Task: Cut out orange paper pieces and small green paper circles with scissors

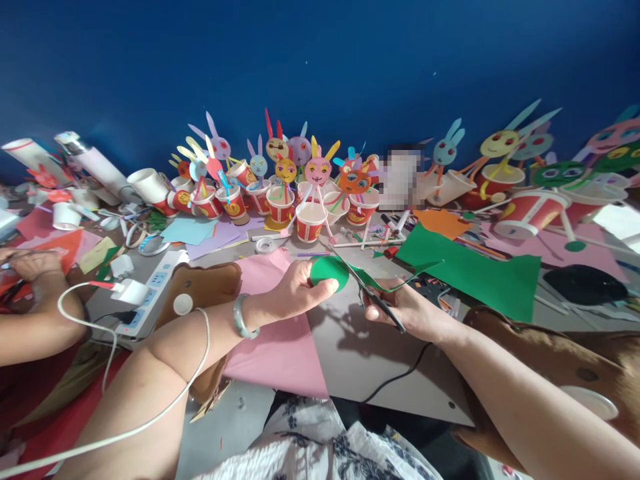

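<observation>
My left hand [295, 290] pinches a round green paper piece [330, 274] between thumb and fingers, above the table's middle. Just to its right, my right hand [400, 310] is closed round a pair of dark-handled scissors [377, 301], whose blades point up and left beside the disc's right edge. A thin curved green strip [400, 283] trails from near the blades toward the right. Pink paper [280, 353] lies on the table below my left hand. Behind my right hand lies a large green sheet [470, 267].
Paper cups with paper animal faces [310, 220] line the wall. At left are a power strip [155, 290], a white cable, a brown cushion [200, 293] and another person's hand [37, 265]. Another brown cushion [540, 360] lies at right, under my forearm.
</observation>
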`<state>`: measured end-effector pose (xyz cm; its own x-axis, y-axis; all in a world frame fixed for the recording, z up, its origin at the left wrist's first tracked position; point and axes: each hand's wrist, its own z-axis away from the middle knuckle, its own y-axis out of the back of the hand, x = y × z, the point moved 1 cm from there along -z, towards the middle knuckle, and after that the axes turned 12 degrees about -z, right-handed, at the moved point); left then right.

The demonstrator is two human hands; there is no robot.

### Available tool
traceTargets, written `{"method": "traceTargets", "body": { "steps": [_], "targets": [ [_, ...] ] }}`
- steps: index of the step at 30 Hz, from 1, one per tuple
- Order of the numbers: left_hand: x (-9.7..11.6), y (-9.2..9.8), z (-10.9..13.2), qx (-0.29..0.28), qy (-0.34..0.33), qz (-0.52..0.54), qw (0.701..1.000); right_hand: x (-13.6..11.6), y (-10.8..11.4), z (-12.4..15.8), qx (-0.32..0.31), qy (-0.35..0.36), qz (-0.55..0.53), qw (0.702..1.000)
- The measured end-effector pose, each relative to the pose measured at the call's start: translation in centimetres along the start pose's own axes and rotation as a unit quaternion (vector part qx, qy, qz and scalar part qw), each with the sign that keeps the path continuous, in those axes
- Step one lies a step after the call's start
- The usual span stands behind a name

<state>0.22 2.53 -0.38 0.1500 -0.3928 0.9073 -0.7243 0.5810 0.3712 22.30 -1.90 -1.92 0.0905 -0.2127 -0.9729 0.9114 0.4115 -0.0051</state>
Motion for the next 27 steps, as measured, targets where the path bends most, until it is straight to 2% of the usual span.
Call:
{"method": "traceTargets", "body": {
  "steps": [9, 21, 27],
  "targets": [
    [0.12, 0.06, 0.20, 0.014, 0.033, -0.003, 0.999, 0.00, 0.15, -0.05, -0.011, 0.012, 0.060, 0.998],
    [0.14, 0.08, 0.14, -0.018, 0.020, 0.003, 1.000, -0.08, 0.53, 0.09, -0.010, 0.025, 0.091, 0.995],
    [0.37, 0.06, 0.08, -0.011, 0.016, 0.008, 1.000, 0.06, 0.49, 0.14, -0.003, 0.021, 0.098, 0.995]
  ]
}}
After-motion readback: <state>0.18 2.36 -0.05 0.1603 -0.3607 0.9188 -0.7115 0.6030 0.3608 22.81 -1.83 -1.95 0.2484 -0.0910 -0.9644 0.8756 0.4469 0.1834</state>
